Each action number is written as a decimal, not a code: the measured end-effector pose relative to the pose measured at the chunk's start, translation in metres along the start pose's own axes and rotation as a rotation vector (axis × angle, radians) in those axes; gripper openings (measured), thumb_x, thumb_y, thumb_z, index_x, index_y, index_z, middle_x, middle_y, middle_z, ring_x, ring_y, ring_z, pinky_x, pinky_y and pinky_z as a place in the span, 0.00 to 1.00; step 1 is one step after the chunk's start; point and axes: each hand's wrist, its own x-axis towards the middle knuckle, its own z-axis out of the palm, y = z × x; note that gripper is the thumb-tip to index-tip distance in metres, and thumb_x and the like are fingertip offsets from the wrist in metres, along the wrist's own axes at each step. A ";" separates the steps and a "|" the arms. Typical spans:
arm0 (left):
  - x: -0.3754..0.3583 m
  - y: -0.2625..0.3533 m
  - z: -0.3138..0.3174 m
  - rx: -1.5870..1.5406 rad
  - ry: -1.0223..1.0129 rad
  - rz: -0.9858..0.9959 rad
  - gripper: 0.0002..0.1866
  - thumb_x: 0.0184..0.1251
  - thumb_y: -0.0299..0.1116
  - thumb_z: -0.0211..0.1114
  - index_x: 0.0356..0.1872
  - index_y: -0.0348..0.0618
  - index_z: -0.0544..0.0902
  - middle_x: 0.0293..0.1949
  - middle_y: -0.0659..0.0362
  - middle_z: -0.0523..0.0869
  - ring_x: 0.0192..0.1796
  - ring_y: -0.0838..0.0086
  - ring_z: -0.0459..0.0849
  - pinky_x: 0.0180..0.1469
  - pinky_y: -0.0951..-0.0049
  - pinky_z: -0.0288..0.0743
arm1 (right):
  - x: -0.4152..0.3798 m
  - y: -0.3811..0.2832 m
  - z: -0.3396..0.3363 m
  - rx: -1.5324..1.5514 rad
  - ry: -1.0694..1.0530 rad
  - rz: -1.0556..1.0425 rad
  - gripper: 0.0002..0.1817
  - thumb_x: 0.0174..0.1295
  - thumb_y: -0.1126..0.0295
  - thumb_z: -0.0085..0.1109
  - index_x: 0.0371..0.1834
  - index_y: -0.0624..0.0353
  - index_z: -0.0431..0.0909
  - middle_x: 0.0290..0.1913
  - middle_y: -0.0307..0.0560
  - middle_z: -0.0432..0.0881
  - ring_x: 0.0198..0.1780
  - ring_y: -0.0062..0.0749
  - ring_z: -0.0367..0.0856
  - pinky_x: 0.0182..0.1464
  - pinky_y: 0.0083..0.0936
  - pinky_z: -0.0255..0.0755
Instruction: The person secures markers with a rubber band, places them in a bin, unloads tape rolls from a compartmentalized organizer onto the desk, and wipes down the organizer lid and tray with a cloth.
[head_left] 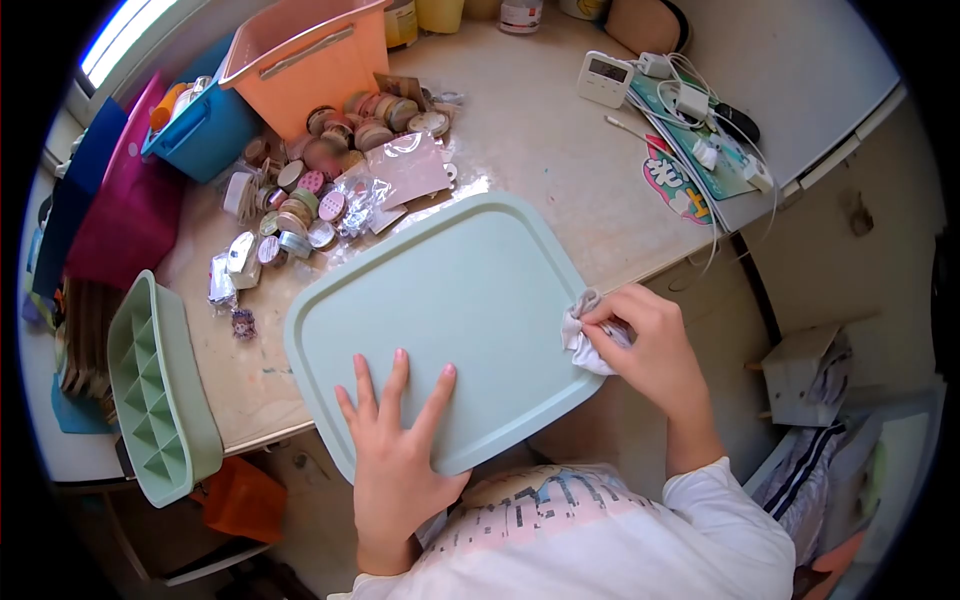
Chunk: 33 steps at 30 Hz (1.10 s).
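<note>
A pale green lid or tray [470, 290] with a raised rim lies partly on the desk and reaches over its front edge. My left hand [400, 440] rests on its lower left part, fingers spread, the thumb near the rim. At the right rim my right hand [645, 335] pinches a crumpled white and grey cloth [590, 350], which touches the rim and hangs over its side.
Tape rolls [295, 215] and plastic packets crowd behind the lid, beside an orange bin [310, 60]. A green divided tray [165, 400] stands at left. A white digital clock [604, 80], cables and chargers [692, 102] lie at back right.
</note>
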 end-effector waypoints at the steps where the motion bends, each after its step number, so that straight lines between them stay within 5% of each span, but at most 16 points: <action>1: 0.001 0.000 -0.001 0.005 0.001 0.003 0.51 0.35 0.35 0.82 0.73 0.62 0.79 0.78 0.44 0.67 0.81 0.27 0.55 0.76 0.20 0.47 | 0.006 0.001 -0.001 -0.011 -0.019 -0.008 0.05 0.61 0.75 0.70 0.37 0.63 0.85 0.38 0.52 0.85 0.39 0.47 0.86 0.44 0.36 0.80; 7: 0.029 -0.017 -0.007 0.028 0.018 0.003 0.49 0.36 0.38 0.83 0.72 0.61 0.81 0.77 0.44 0.69 0.82 0.30 0.56 0.78 0.27 0.48 | 0.079 0.018 0.034 -0.025 0.028 -0.146 0.04 0.62 0.74 0.68 0.36 0.62 0.85 0.40 0.51 0.84 0.43 0.49 0.84 0.47 0.37 0.79; 12: 0.031 -0.021 -0.001 0.015 0.051 0.024 0.50 0.37 0.42 0.87 0.72 0.61 0.81 0.78 0.45 0.69 0.82 0.31 0.57 0.78 0.27 0.49 | 0.050 0.013 0.018 -0.149 0.021 -0.286 0.04 0.61 0.75 0.69 0.36 0.62 0.85 0.40 0.52 0.84 0.46 0.48 0.83 0.50 0.38 0.79; 17: 0.032 -0.022 0.001 0.025 0.076 0.024 0.49 0.37 0.41 0.87 0.72 0.61 0.81 0.78 0.45 0.70 0.82 0.32 0.57 0.78 0.27 0.49 | 0.015 -0.005 -0.006 -0.078 -0.182 0.000 0.03 0.61 0.75 0.69 0.35 0.63 0.84 0.40 0.52 0.84 0.47 0.49 0.83 0.50 0.38 0.79; 21: 0.031 -0.021 0.003 0.015 0.082 0.023 0.49 0.36 0.41 0.86 0.71 0.60 0.82 0.78 0.45 0.70 0.82 0.32 0.57 0.78 0.27 0.49 | 0.040 0.006 0.007 0.039 -0.132 0.063 0.03 0.62 0.76 0.69 0.36 0.62 0.84 0.40 0.52 0.84 0.47 0.50 0.82 0.49 0.38 0.78; 24: 0.030 -0.022 0.001 -0.011 0.084 0.021 0.49 0.36 0.40 0.87 0.72 0.60 0.82 0.78 0.46 0.70 0.82 0.32 0.57 0.78 0.27 0.49 | 0.036 0.010 0.018 -0.114 0.040 -0.195 0.03 0.62 0.76 0.69 0.37 0.63 0.85 0.40 0.51 0.84 0.47 0.48 0.82 0.48 0.39 0.77; 33: 0.029 -0.023 0.002 0.002 0.089 0.030 0.49 0.37 0.42 0.87 0.72 0.61 0.82 0.79 0.47 0.69 0.82 0.32 0.57 0.78 0.26 0.48 | -0.006 -0.008 -0.007 -0.090 -0.129 -0.247 0.08 0.61 0.76 0.72 0.44 0.61 0.88 0.48 0.49 0.87 0.52 0.44 0.85 0.56 0.36 0.80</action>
